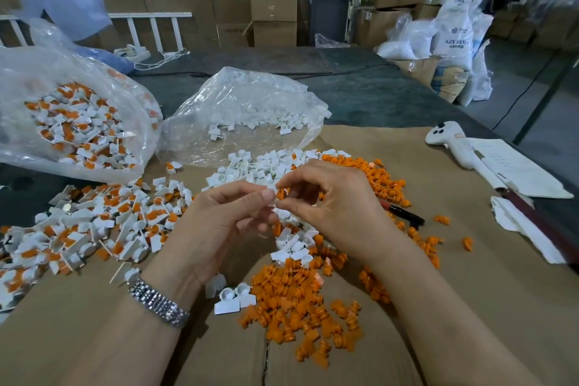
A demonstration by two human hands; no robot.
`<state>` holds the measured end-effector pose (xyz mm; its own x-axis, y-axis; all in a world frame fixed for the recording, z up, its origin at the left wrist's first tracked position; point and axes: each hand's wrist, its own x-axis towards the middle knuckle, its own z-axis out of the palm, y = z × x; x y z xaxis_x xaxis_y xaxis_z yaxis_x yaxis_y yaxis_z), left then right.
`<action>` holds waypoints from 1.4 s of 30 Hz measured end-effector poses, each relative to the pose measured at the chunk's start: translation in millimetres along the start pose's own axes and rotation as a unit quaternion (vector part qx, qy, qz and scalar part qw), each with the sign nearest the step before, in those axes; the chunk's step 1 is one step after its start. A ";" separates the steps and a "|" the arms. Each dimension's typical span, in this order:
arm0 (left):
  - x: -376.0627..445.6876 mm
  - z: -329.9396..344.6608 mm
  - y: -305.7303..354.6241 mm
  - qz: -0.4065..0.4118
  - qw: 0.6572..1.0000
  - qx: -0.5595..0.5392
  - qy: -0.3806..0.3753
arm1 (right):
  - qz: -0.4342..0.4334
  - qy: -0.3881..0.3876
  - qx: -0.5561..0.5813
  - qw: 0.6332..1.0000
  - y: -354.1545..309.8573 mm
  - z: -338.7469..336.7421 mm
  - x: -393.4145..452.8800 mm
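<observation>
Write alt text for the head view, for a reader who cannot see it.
A left hand pinches a white clip while the right hand pinches an orange plug against it, above cardboard strewn with loose plugs and spare clips. Assembled pieces lie at left beside clear bags.

Views: one, head-worn, wide-angle. Position: above the near edge of the counter (pixel 376 97). Facing: forward and down. Near field: left hand (pixel 219 222) and right hand (pixel 338 207) close under the lens at frame centre, forearms entering from the bottom edge. Far field: cardboard boxes (pixel 273 9) and white sacks (pixel 454 34) along the top edge. Straight lines bow toward the borders.
</observation>
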<state>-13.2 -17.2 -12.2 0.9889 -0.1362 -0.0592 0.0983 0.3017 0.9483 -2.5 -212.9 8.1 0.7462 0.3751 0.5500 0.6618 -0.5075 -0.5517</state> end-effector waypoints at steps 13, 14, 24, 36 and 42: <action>0.0 1.7 -0.6 0.007 1.000 -0.003 0.010 | 0.011 -0.019 -0.008 1.000 -0.2 3.9 -0.1; 0.0 1.5 -0.8 0.005 1.000 0.000 0.015 | 0.013 -0.021 -0.010 1.000 -0.4 4.4 -0.2; 0.7 0.8 -0.5 0.008 0.999 0.022 0.030 | 0.030 -0.038 -0.021 0.999 5.4 4.8 0.2; 2.3 -1.8 -0.4 0.019 0.998 -0.010 0.067 | 0.321 -0.141 -0.355 0.867 29.5 -9.8 -4.6; 1.3 -0.1 0.8 0.030 0.996 0.001 0.081 | 0.339 -0.156 -0.380 0.846 31.2 -12.8 -3.6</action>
<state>-11.8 -17.0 -11.6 0.9980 0.0361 -0.0520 0.0386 0.3029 0.9522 14.6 -240.1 -3.1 0.9971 -0.0756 0.0118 -0.0750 -0.9961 -0.0460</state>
